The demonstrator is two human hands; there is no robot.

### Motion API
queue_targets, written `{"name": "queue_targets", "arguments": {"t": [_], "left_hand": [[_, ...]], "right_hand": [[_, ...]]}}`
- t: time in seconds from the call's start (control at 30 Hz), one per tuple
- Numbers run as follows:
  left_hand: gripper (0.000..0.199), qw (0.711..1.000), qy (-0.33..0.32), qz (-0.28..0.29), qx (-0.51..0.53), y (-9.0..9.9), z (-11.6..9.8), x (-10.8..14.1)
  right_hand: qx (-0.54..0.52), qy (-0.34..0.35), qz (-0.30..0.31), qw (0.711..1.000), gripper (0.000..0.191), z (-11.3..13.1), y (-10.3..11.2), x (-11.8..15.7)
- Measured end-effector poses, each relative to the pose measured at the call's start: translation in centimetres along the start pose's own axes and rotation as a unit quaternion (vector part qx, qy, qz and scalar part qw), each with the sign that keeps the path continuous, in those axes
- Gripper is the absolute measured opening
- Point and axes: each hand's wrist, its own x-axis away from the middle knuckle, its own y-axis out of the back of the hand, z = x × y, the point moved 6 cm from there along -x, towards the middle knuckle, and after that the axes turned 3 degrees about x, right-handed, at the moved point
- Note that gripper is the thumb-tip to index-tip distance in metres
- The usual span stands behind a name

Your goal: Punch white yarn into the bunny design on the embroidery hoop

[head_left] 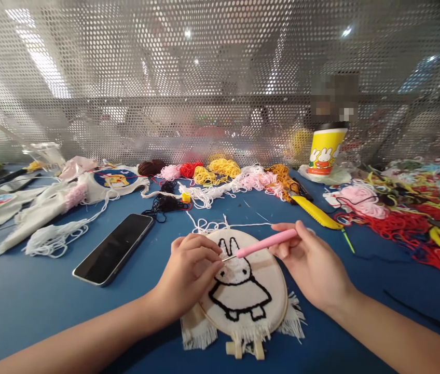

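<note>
In front of me lies a round embroidery hoop [239, 306] with white cloth, on which a rabbit figure is outlined in black yarn; its head is partly filled in white. Fringed cloth edges stick out below the hoop. My right hand [313, 265] grips the pink handle of a punch needle [269, 242], held over the rabbit's head with its metal shaft pointing left. At that metal tip, the fingers of my left hand [191, 267] are pinched together above the hoop's left side; what sits between them is hidden. White yarn [208, 224] trails behind the hoop.
A black phone [114, 250] lies to the left. Yarn bundles [223, 169] line the back, and tangled red yarn [395, 231] spreads at right near a yellow cutter [316, 212]. A yellow rabbit cup [327, 150] stands before the perforated metal screen [204, 62]. Other stitched cloths [113, 179] lie back left.
</note>
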Motion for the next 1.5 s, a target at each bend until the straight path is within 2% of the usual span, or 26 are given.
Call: {"name": "queue_targets", "arguments": {"t": [0.13,0.27,0.47,0.87,1.13,1.23,1.33,1.4,1.5], "left_hand": [[0.011,0.998,-0.039,-0.029,-0.037,0.6,-0.2,0.1],[0.011,0.996,-0.053,-0.04,-0.055,0.8,-0.3,0.1],[0.012,0.997,-0.03,-0.039,-0.066,0.6,0.4,0.0],[0.013,0.993,0.017,-0.055,-0.107,1.2,1.0,-0.2],[0.014,0.995,0.031,-0.046,-0.078,1.1,1.3,-0.1],[0.015,0.997,0.05,-0.036,-0.045,0.9,1.5,-0.1],[0.015,0.998,0.057,-0.03,-0.001,0.7,1.3,-0.1],[0.015,0.998,0.049,-0.024,0.024,0.5,0.8,0.0],[0.014,0.999,0.022,-0.005,0.039,0.1,-0.1,0.3]], "right_hand": [[0.037,0.029,-0.06,0.997,0.025,0.3,0.9,-0.2],[0.062,0.028,-0.067,0.995,0.025,0.3,1.1,-0.4],[0.037,-0.02,-0.086,0.995,0.023,-0.3,1.6,-0.8],[0.024,-0.046,-0.091,0.995,0.025,-0.8,1.7,-0.8],[0.01,-0.063,-0.094,0.993,0.025,-1.0,1.8,-0.9],[-0.036,-0.078,-0.056,0.995,0.032,-1.1,1.2,-0.9],[-0.068,-0.081,0.022,0.994,0.044,-1.1,-0.2,-0.4],[-0.044,-0.079,0.09,0.992,0.04,-1.2,-1.3,0.3],[0.05,-0.083,0.19,0.977,0.03,-1.9,-2.8,1.9]]}}
